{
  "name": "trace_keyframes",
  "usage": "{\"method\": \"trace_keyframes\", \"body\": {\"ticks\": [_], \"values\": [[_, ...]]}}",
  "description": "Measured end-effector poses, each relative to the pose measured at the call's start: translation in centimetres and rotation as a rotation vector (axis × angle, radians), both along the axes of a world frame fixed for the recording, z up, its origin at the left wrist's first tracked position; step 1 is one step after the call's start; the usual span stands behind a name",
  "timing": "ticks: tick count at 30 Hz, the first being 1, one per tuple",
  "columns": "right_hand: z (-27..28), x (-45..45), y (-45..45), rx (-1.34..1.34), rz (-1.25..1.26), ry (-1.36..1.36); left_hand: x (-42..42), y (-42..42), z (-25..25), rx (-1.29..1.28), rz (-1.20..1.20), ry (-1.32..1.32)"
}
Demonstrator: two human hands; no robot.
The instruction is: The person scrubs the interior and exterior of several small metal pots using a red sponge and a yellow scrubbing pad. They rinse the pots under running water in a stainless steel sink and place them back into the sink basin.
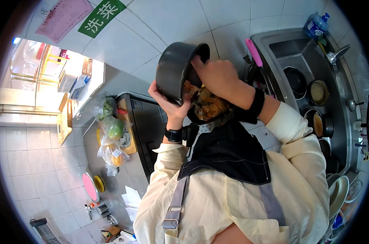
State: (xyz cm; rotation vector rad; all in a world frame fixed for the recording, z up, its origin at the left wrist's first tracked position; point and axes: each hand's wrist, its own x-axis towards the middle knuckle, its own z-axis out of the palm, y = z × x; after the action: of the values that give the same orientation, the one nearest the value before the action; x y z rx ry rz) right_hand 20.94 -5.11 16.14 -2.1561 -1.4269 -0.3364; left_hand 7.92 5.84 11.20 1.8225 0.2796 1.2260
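Observation:
My left hand (170,102) grips a dark metal pot (171,73) by its side and rim, tipping it so the mouth faces right and down. Into that mouth reaches my right hand (218,77), with its fingers against the inner wall; whether they hold anything is hidden. Orange-brown food scraps (190,87) lie at the pot's lower rim. Just below is a dark bin (193,118), largely filled with similar food scraps (211,107).
At right, a steel sink (294,50) holds several pans and bowls. A pink handle (254,52) leans near its edge. On the left, bagged produce (112,129) rests on a steel counter (94,149). A wooden board (65,120) stands by the window ledge.

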Motion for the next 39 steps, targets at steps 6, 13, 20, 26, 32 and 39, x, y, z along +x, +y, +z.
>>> {"method": "trace_keyframes", "body": {"ticks": [6, 13, 20, 26, 32, 39], "values": [[-0.8, 1.4, -0.1, -0.204, 0.049, 0.129, 0.6, -0.1, 0.7, 0.092, -0.033, 0.03], [-2.5, 2.3, -0.5, -0.107, 0.186, 0.539, 0.6, -0.9, 1.7, 0.048, -0.122, 0.003], [-3.2, 2.2, -1.4, -0.011, 0.301, 0.745, 0.5, -1.9, 2.8, 0.191, -0.126, 0.012], [-2.9, 0.5, -2.1, -0.006, 0.467, 1.347, 0.4, -2.1, 2.0, 0.126, -0.183, -0.048], [-1.9, -0.8, -2.4, -0.04, 0.414, 1.782, 1.6, -1.7, 0.7, -0.095, -0.29, -0.134], [-5.0, -0.8, -2.1, 0.133, 0.595, 2.305, 1.5, -0.8, -3.7, -0.15, -0.279, 0.013]]}}
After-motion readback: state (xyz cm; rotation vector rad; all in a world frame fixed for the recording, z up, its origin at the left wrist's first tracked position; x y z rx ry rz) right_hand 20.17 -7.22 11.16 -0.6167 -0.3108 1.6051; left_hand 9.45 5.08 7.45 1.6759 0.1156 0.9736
